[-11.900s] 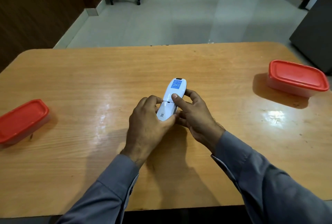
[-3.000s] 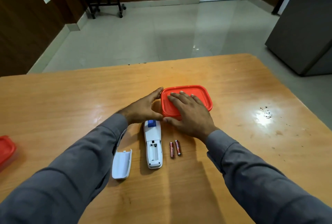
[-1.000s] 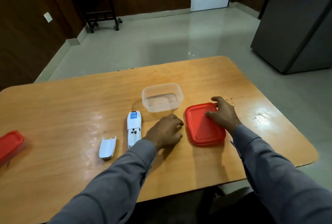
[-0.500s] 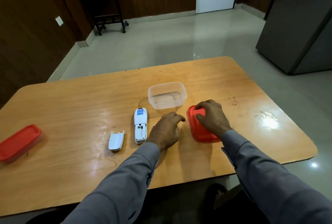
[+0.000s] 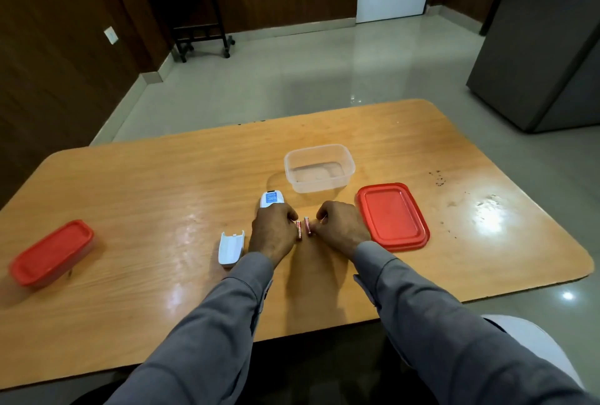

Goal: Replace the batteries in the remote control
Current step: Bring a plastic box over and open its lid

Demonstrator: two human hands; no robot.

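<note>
The white remote (image 5: 272, 199) lies face down on the wooden table (image 5: 162, 183), its near end hidden under my left hand (image 5: 272, 234). Its detached white battery cover (image 5: 231, 247) lies just to the left. Two small red batteries lie side by side between my hands. My left hand's fingers pinch the left battery (image 5: 299, 230). My right hand (image 5: 341, 225) pinches the right battery (image 5: 307, 226). Both batteries rest on or just above the table top.
An open clear plastic box (image 5: 319, 167) stands behind my hands, and its red lid (image 5: 393, 216) lies flat to the right. A second box with a red lid (image 5: 52, 252) sits at the table's left edge. A grey cabinet (image 5: 545, 41) stands on the floor at right.
My right hand has let go of the red lid, which now lies flat, and moved left to the batteries. My left hand has closed on the other battery.
</note>
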